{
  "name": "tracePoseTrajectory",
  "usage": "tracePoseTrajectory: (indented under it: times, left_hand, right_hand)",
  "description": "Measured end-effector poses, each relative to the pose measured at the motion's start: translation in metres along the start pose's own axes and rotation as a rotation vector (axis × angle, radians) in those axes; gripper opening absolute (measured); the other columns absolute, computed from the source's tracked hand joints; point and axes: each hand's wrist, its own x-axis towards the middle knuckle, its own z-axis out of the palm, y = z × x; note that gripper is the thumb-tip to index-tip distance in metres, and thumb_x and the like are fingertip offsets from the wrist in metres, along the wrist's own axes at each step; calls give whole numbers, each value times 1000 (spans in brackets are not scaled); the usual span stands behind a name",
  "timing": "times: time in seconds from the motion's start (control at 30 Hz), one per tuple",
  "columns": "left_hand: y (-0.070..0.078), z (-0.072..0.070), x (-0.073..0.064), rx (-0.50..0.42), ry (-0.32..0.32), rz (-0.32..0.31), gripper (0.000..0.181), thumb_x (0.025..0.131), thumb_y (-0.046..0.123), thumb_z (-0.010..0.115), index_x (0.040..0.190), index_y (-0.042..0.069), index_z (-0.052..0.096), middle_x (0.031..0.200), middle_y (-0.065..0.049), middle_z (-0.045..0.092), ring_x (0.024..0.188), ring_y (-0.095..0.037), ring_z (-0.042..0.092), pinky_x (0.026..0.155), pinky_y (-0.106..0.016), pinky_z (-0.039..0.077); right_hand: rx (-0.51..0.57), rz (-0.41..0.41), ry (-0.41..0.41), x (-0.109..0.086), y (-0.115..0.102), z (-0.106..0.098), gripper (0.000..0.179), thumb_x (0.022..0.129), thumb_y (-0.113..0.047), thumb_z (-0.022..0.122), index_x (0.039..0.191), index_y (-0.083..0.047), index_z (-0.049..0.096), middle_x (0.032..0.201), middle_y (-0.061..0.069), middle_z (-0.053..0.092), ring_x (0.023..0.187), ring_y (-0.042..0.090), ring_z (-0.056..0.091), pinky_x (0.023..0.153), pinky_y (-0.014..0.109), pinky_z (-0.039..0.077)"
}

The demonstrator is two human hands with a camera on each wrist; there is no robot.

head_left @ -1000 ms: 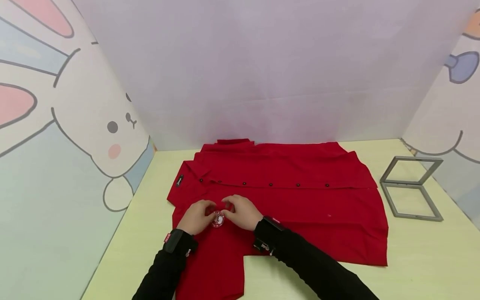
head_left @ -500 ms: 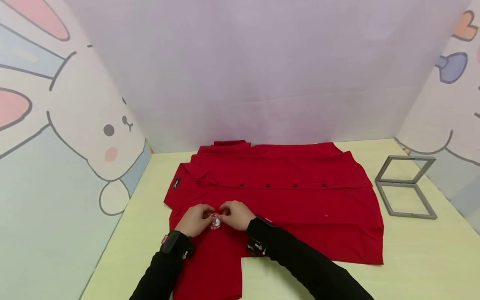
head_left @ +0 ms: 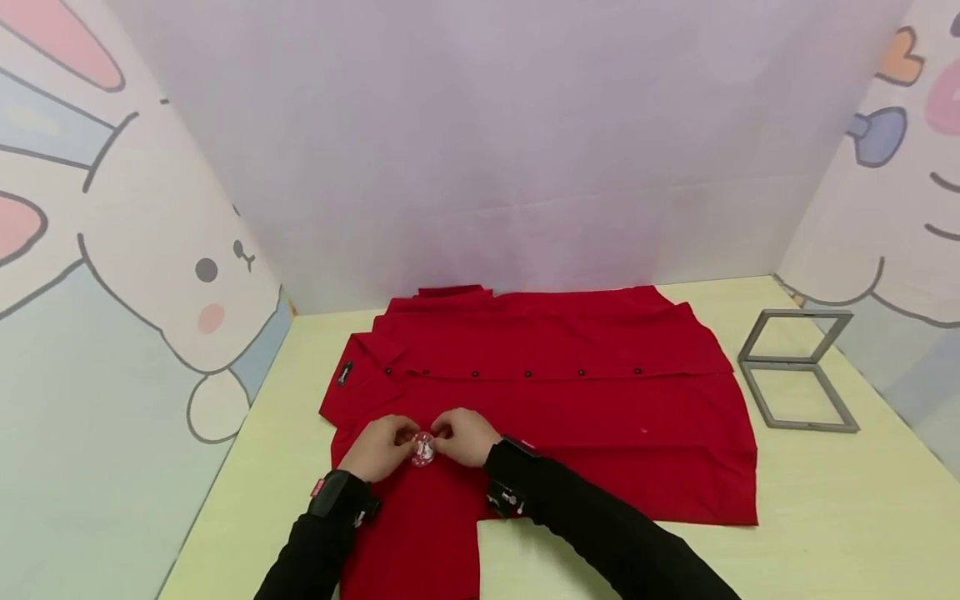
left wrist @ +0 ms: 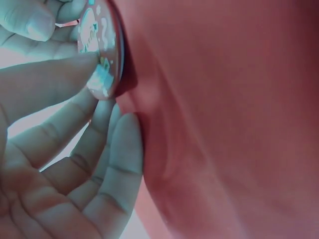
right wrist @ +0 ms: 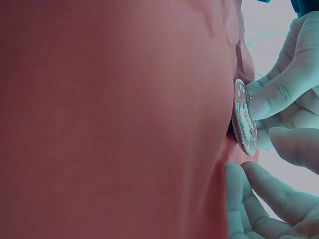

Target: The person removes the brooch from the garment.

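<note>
A red shirt (head_left: 570, 417) with dark front buttons lies spread on the table, collar to the left. Against its near chest part is a round red pin badge (head_left: 423, 448) with a white picture; in both wrist views it stands edge-on to the cloth, with a dark gap behind it. My left hand (head_left: 378, 447) pinches the badge, thumb on its face and fingers behind. My right hand (head_left: 466, 437) is at the badge's right edge. In the right wrist view its thumb and fingers (right wrist: 269, 191) are apart, fingertips against the cloth. The badge's back is hidden.
A grey hinged double frame (head_left: 798, 367) stands unfolded on the pale yellow table (head_left: 810, 508), right of the shirt. A plain pale wall (head_left: 525, 150) rises behind, and cartoon-printed panels (head_left: 150, 275) flank the table.
My right hand's fingers have drawn in closer to the badge and bent more. The badge stays in my left hand at the same part of the shirt. The head view has shifted slightly.
</note>
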Motion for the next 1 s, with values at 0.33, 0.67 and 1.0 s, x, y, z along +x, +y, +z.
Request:
tracePoseTrajectory:
  times: [0.33,0.67,1.0]
  left_hand:
    - [-5,-1,-6,-1,36,16,15,89,3,68,103,6,71,96,-5,68,85,-14,61,76,-32,54]
    - [-2,-7,-9,0,57,41,10,88,5,71,96,10,72,89,-4,67,78,-10,58,72,-28,52]
    - [1,-11,-12,0,98,70,12,87,3,70,93,13,70,88,-1,65,76,-11,55,71,-27,51]
  right_hand:
    - [-4,1,-18,0,-5,2,25,93,-12,65,114,1,68,99,13,70,86,21,64,72,25,49]
    - [41,-16,-17,0,-6,-1,26,95,-14,64,116,0,67,99,10,68,85,16,61,72,23,48]
    - [10,-62,19,-4,-13,-4,24,96,-13,62,117,-1,66,105,9,66,95,20,62,81,24,50]
